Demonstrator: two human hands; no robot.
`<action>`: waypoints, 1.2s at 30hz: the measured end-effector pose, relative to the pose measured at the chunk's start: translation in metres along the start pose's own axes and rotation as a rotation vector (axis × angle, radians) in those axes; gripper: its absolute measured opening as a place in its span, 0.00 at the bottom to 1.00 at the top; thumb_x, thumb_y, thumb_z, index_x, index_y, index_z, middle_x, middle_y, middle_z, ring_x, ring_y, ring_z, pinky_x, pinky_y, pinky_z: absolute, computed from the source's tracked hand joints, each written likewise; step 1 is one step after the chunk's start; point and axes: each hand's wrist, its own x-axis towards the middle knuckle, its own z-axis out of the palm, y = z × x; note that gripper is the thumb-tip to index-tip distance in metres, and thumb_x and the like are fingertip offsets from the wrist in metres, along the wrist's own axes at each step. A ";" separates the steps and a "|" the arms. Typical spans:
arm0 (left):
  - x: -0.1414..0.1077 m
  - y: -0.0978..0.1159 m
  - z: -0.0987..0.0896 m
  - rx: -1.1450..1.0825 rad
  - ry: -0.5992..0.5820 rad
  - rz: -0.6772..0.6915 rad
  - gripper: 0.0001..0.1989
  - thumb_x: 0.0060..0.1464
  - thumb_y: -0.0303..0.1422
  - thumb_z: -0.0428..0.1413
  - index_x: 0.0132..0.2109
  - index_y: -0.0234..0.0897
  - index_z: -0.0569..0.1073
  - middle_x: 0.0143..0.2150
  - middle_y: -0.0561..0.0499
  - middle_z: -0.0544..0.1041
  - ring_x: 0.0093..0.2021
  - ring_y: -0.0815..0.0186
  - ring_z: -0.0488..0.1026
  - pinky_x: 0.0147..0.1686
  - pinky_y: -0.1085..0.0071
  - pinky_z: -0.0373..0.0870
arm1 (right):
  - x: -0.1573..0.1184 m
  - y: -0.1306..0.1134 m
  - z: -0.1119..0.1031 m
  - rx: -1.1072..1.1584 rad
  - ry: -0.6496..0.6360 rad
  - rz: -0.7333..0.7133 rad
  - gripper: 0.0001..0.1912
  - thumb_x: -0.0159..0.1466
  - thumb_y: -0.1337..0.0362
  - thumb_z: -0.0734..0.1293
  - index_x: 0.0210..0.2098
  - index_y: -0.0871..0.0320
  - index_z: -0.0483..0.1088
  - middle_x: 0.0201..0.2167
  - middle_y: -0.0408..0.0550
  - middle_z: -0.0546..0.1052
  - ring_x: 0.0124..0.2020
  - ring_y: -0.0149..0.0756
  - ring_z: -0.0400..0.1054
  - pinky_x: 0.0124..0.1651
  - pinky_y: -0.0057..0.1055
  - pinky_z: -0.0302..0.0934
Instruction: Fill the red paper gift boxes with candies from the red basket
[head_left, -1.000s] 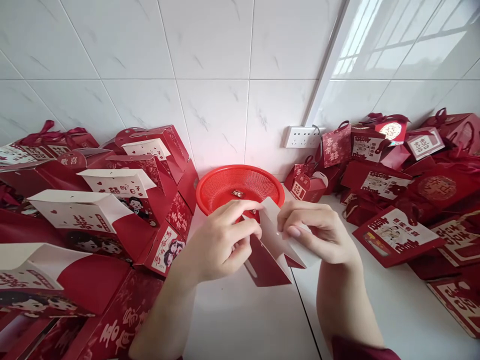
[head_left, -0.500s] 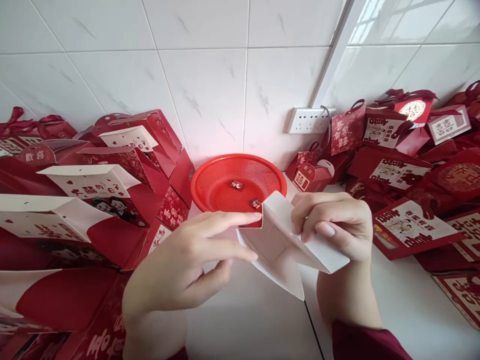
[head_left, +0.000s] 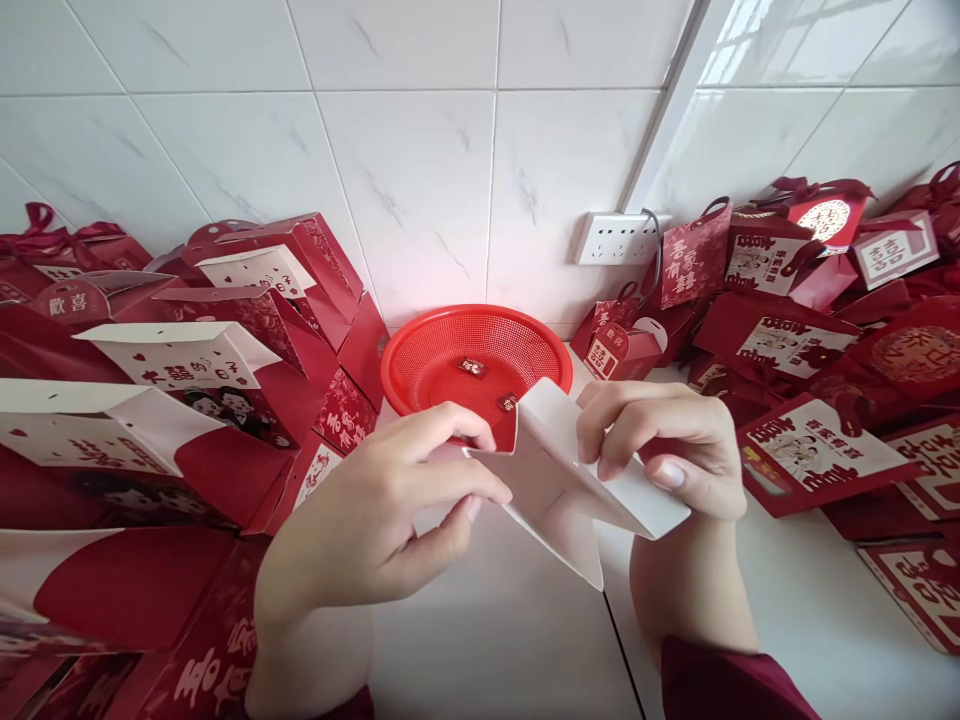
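A folded paper gift box (head_left: pixel 559 465), white inside, is held in the air above the counter with its flaps spread toward me. My right hand (head_left: pixel 660 445) pinches its right flap, thumb below and fingers over the edge. At the box's left side is my left hand (head_left: pixel 390 500), its index finger bent over the edge and its middle finger on the near left flap; the thumb lies close beneath. Behind the box stands a red plastic basket (head_left: pixel 405 345) against the wall. Two small wrapped sweets, one dark red (head_left: pixel 471 367) and another (head_left: pixel 508 402), lie in it.
Standing red gift boxes (head_left: pixel 240 410) with raised flaps crowd the left side. Finished-looking red boxes with ribbons (head_left: pixel 814 345) are piled on the right. A white power strip (head_left: pixel 619 240) with a cable is on the tiled wall. The white counter (head_left: pixel 480 640) shows below my hands.
My left index finger has bent and drawn back along the box edge, and the left thumb has come up closer to the middle finger. The box has shifted slightly left and up.
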 end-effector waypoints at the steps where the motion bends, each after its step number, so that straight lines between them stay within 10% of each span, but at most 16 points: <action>1: 0.000 0.001 -0.001 -0.033 -0.004 0.014 0.13 0.59 0.24 0.50 0.44 0.38 0.78 0.42 0.49 0.72 0.37 0.71 0.69 0.39 0.74 0.66 | 0.000 -0.001 0.001 0.031 -0.016 -0.010 0.11 0.65 0.61 0.65 0.30 0.61 0.75 0.29 0.50 0.74 0.29 0.35 0.67 0.34 0.35 0.62; 6: -0.001 0.004 -0.004 -0.073 -0.104 -0.026 0.13 0.63 0.27 0.47 0.37 0.36 0.77 0.26 0.54 0.67 0.27 0.73 0.63 0.29 0.74 0.59 | 0.001 -0.002 0.005 0.060 -0.086 0.057 0.10 0.64 0.62 0.65 0.32 0.60 0.75 0.30 0.51 0.75 0.30 0.36 0.69 0.34 0.34 0.64; 18: 0.006 -0.030 0.016 0.180 -0.362 -0.643 0.28 0.64 0.46 0.43 0.19 0.36 0.60 0.18 0.54 0.56 0.18 0.72 0.50 0.20 0.69 0.43 | 0.008 0.037 0.018 -0.435 -0.411 0.453 0.06 0.65 0.69 0.66 0.40 0.57 0.74 0.41 0.49 0.76 0.37 0.34 0.71 0.41 0.32 0.67; 25: 0.012 -0.042 0.015 0.186 -0.375 -0.581 0.24 0.60 0.44 0.48 0.23 0.37 0.75 0.18 0.56 0.55 0.19 0.72 0.48 0.22 0.71 0.42 | 0.007 0.041 0.023 -0.453 -0.486 0.543 0.10 0.67 0.68 0.65 0.43 0.52 0.77 0.50 0.49 0.70 0.40 0.33 0.71 0.40 0.31 0.67; 31: 0.010 -0.040 0.015 0.116 -0.436 -0.395 0.08 0.50 0.35 0.56 0.32 0.43 0.81 0.23 0.55 0.71 0.26 0.68 0.65 0.26 0.71 0.49 | 0.008 0.033 0.018 -0.289 -0.659 0.632 0.10 0.65 0.68 0.67 0.43 0.50 0.78 0.57 0.48 0.67 0.51 0.37 0.68 0.44 0.29 0.65; 36: 0.010 -0.045 0.016 0.078 -0.464 -0.431 0.06 0.47 0.35 0.59 0.32 0.46 0.81 0.28 0.55 0.76 0.31 0.66 0.69 0.26 0.71 0.53 | 0.008 0.030 0.016 -0.326 -0.690 0.693 0.07 0.67 0.65 0.66 0.38 0.55 0.77 0.41 0.46 0.71 0.36 0.32 0.68 0.38 0.29 0.61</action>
